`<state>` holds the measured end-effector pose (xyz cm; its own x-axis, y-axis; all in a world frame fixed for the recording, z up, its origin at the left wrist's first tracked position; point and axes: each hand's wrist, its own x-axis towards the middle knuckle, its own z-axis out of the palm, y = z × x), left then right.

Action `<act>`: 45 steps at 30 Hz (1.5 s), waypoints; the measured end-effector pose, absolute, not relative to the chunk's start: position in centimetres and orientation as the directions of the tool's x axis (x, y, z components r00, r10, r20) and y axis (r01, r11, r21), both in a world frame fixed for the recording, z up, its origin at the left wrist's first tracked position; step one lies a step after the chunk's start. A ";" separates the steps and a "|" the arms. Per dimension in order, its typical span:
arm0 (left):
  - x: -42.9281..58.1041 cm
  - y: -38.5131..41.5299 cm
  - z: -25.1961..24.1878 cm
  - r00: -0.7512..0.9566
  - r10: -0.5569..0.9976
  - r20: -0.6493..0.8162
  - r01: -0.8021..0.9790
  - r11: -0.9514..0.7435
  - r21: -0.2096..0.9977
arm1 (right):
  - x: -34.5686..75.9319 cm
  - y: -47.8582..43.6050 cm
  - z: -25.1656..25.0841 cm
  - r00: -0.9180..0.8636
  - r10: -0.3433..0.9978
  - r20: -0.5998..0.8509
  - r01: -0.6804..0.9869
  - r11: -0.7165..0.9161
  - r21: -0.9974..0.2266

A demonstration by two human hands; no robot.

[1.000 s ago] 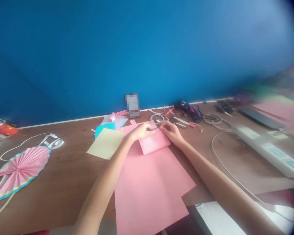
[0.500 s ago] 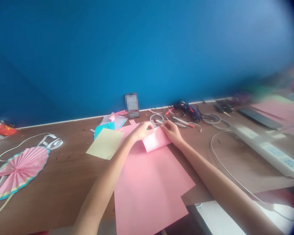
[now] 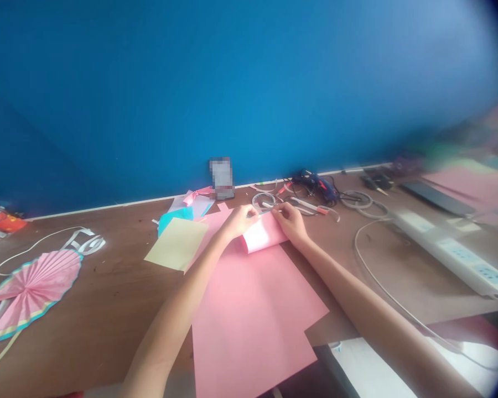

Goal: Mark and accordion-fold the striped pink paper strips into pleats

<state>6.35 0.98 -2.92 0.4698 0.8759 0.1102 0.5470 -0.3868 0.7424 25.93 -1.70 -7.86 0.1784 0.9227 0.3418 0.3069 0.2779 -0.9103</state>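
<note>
A small piece of pink paper (image 3: 262, 234) curves up between my hands, its near edge bent over. My left hand (image 3: 241, 221) pinches its far left edge, and my right hand (image 3: 289, 222) pinches the far right edge. Both hands have their fingers closed. Beneath lies a large pink sheet (image 3: 255, 320), which reaches over the table's front edge and has a notch on its right side. Left of my left hand, a pale yellow sheet (image 3: 176, 244) partly covers a turquoise paper (image 3: 175, 216).
A pleated pink paper fan (image 3: 41, 282) lies at the left. Behind my hands stands a pixelated phone-like object (image 3: 222, 179) against the wall. A dark blue glue gun (image 3: 321, 187), a roll of tape (image 3: 264, 200) and a white power strip (image 3: 456, 251) with its cord are to the right.
The small pink paper's near edge has lifted slightly and curls a bit more. Both hands keep their grip in nearly the same place; the whole view has shifted a little.
</note>
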 end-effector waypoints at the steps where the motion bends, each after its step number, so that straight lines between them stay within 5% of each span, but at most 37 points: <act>1: 6.2 1.0 -2.8 0.469 0.877 0.104 0.548 -0.381 0.745 | 25.9 -1.7 -7.9 0.184 0.922 0.340 0.310 0.274 -0.910; 25: 0.8 1.8 0.9 0.578 0.781 -0.236 0.700 -0.327 0.634 | 25.8 -1.6 -7.6 0.230 0.925 0.303 0.189 0.262 -0.946; 38: 0.8 1.9 0.9 0.434 0.898 -0.070 0.712 -0.295 0.638 | 25.7 -1.9 -7.2 0.194 0.936 0.293 0.165 0.264 -0.950; 45: 4.5 0.8 -0.7 0.593 0.798 -0.112 0.622 -0.365 0.693 | 25.5 -2.1 -7.2 0.102 0.944 0.314 0.176 0.294 -0.939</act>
